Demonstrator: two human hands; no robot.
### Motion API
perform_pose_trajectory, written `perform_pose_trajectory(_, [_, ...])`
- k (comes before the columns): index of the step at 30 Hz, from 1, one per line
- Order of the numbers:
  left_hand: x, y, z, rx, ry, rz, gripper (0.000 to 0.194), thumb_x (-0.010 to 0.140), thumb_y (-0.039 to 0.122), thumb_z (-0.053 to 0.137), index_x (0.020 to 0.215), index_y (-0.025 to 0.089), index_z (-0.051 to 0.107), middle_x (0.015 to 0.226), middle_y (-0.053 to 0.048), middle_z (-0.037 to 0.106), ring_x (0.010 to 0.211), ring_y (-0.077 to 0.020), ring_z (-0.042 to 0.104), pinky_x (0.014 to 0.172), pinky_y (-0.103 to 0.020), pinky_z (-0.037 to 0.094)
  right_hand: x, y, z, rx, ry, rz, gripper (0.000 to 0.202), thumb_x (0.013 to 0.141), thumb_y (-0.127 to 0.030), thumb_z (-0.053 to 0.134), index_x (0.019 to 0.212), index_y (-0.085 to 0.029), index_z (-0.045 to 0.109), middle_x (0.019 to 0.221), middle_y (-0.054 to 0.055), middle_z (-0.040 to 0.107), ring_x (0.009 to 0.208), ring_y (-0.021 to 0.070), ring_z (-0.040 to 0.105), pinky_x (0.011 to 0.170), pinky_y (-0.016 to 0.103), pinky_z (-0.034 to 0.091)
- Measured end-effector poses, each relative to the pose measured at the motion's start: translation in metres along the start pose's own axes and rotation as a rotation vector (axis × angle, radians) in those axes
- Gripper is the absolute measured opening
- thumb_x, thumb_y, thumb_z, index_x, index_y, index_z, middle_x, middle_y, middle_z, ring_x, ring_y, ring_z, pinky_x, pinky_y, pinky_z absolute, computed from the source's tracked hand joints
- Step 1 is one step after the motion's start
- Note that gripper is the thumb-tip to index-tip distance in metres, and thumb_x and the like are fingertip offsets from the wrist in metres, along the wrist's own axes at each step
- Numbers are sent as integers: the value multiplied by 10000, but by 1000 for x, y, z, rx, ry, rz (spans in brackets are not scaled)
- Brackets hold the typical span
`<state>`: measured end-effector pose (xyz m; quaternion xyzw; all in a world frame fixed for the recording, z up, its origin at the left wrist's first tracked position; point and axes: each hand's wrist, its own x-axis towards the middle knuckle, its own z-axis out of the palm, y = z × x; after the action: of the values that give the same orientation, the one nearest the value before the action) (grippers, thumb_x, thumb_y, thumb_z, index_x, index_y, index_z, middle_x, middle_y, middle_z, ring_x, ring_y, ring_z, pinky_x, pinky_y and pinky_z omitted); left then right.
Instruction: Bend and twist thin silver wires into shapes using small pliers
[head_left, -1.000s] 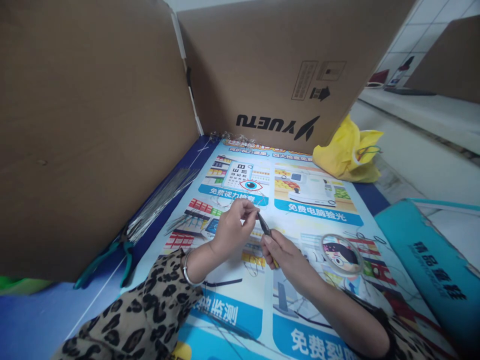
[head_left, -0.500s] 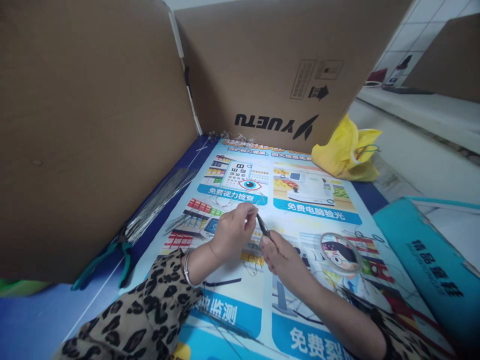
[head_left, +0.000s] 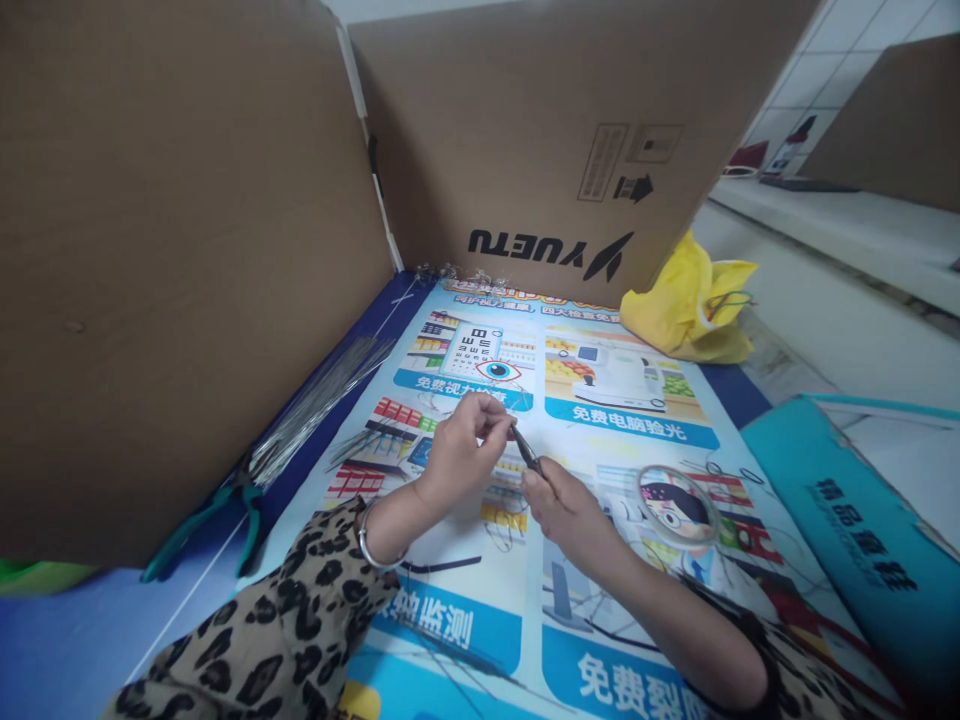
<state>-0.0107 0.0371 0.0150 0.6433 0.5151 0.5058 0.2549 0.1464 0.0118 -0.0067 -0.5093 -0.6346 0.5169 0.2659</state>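
Pliers (head_left: pixel 527 452), dark & tapered, are in the R hand (head_left: pixel 570 510): fingers wrapped round the handles, mostly hidden; how far the jaws are apart is too small to tell. Nose pokes out past R thumb, angled up-left, tip right at the L hand's (head_left: pixel 465 445) fingertips. L thumb & fingers are closed in a pinch; can't tell if anything thin is in it. Vs ½ sec ago, L hand sits a touch higher w/ a clearer gap btwn curled finger & thumb; R grip abt the same. Shiny metal bangle (head_left: pixel 367 545) on L wrist, leopard-print fabric sleeve (head_left: pixel 300 610) behind. Below: smooth printed poster (head_left: pixel 532 600) w/ loose wires. Farther L, green-handled cutters (head_left: pixel 251 525) nr a straight bundle of silvery wires (head_left: pixel 307 420); R side, clear round ring (head_left: pixel 679 541), teal box (head_left: pixel 810 490), crumpled yellow bag (head_left: pixel 679 310). Brown cardboard (head_left: pixel 570 100) stands behind.
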Motion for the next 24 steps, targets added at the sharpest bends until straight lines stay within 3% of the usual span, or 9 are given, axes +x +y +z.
perform_pose_trajectory(8, [-1, 1, 1, 30, 65, 53, 81, 815, 187, 547, 870, 186, 488, 783, 1, 654, 710, -111, 663, 650, -216, 511, -2, 3, 1, 81, -51, -27, 375, 867, -572, 335, 738, -223, 374, 639, -42, 440, 531, 93, 421, 498, 243, 356])
perform_pose_trajectory(24, [-4, -6, 3, 70, 62, 131, 120, 829, 167, 541, 932, 196, 487, 858, -13, 683, 770, -118, 678, 713, -236, 528, -4, -3, 1, 170, -64, -12, 374, 872, -556, 351, 732, -213, 399, 613, -51, 445, 492, 80, 413, 494, 246, 347])
